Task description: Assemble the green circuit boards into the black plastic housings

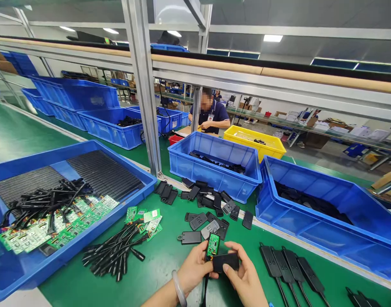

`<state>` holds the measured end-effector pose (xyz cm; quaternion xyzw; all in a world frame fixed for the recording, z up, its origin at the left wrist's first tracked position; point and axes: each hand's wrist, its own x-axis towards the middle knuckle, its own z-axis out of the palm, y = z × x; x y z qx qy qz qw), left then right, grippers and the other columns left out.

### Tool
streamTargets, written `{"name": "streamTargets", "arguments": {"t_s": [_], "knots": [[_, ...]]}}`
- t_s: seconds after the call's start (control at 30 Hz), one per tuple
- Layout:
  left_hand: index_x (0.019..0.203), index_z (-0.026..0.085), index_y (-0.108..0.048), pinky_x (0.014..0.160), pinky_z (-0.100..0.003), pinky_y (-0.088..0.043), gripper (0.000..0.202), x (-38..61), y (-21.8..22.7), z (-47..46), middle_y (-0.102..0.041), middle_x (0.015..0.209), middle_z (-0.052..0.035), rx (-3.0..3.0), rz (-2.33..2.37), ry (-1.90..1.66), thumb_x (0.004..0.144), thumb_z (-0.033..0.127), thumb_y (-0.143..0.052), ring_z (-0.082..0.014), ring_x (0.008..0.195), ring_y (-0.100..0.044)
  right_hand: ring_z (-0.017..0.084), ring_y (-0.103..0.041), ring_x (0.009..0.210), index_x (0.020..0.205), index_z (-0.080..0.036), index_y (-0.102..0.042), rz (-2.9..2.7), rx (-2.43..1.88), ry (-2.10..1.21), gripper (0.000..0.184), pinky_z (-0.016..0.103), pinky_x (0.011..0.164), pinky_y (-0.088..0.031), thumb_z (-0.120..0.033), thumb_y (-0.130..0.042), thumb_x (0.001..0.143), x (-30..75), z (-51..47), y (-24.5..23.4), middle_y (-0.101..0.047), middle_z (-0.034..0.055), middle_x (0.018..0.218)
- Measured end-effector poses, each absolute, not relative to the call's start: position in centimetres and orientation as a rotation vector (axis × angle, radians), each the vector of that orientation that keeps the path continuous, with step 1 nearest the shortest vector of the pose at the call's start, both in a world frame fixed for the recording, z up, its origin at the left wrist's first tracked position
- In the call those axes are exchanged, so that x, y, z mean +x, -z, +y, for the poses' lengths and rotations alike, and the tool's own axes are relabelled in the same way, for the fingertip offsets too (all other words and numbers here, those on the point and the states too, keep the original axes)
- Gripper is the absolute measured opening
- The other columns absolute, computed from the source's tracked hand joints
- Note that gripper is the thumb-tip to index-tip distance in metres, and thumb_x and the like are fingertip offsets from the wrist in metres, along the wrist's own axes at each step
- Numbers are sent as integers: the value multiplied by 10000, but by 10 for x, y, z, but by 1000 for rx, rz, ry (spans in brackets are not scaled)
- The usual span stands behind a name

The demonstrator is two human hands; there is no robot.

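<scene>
Worktop (170, 260): green mat, smooth, slight sheen. Left hand (192, 268) holds a green circuit board (212, 245), glossy lacquer w/ small metal parts; right hand (245, 279) on a black plastic housing (226, 262), matt. Left wrist: translucent bangle (179, 289), polished, glass- or jade-like. Loose housing shells (208, 213) behind: black and grey plastic, matt to satin. Cable bundle (114, 253): black rubbery sheathing, dull. Blue bins (214, 175): moulded plastic, semi-gloss, ribbed walls; yellow bin (253, 140) same finish. Left tray (70, 251): blue plastic, holds more green boards (54, 228) and ribbed black plastic sheets (102, 172). Frame post (144, 89): brushed aluminium, grooved, pale grey.
</scene>
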<state>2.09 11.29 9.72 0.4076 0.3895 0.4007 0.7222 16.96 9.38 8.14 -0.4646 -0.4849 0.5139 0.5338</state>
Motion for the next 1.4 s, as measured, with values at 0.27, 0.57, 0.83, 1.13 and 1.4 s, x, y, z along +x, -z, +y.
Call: {"name": "streamTargets", "arguments": {"t_s": [0.27, 0.57, 0.83, 1.13, 1.4], "knots": [[1073, 154, -573, 542, -171, -447, 690, 22, -79, 108, -640, 908, -65, 926, 782, -722, 469, 297, -874, -142, 696, -636, 158, -554, 663, 879, -189, -612, -976, -1104, -1192, 325, 246, 596, -453, -458, -692, 714, 172, 96, -77, -615, 27, 732], [1074, 130, -569, 528, -185, -443, 640, 26, -70, 108, -661, 881, -89, 1022, 780, -739, 538, 345, -843, -110, 612, -577, 106, -486, 507, 890, -162, -631, -886, -1106, -1182, 401, 205, 432, -364, -464, -745, 651, 164, 98, -63, -505, -16, 629], [1092, 148, -571, 467, -156, -439, 506, 25, -79, 106, -621, 882, -68, 1095, 820, -687, 637, 287, -744, -115, 623, -581, 103, -485, 471, 996, -200, -534, -882, -1089, -1338, 490, 239, 446, -417, -569, -661, 700, 168, 104, -57, -530, -21, 698], [1296, 188, -456, 513, -216, -481, 686, 26, -73, 101, -628, 847, -74, 1173, 923, -687, 675, 306, -723, -157, 616, -611, 92, -400, 465, 781, -150, -584, -1205, -1163, -1408, 520, 222, 472, -318, -655, -460, 799, 175, 106, -59, -423, -42, 545], [1374, 198, -326, 749, -296, -504, 920, 31, -59, 100, -596, 1083, -141, 1039, 769, -853, 607, 398, -794, -209, 826, -633, 218, -572, 781, 1325, -230, -440, -1443, -1415, -743, 598, 317, 713, -498, -541, -481, 817, 155, 96, -48, -571, 80, 1003]]}}
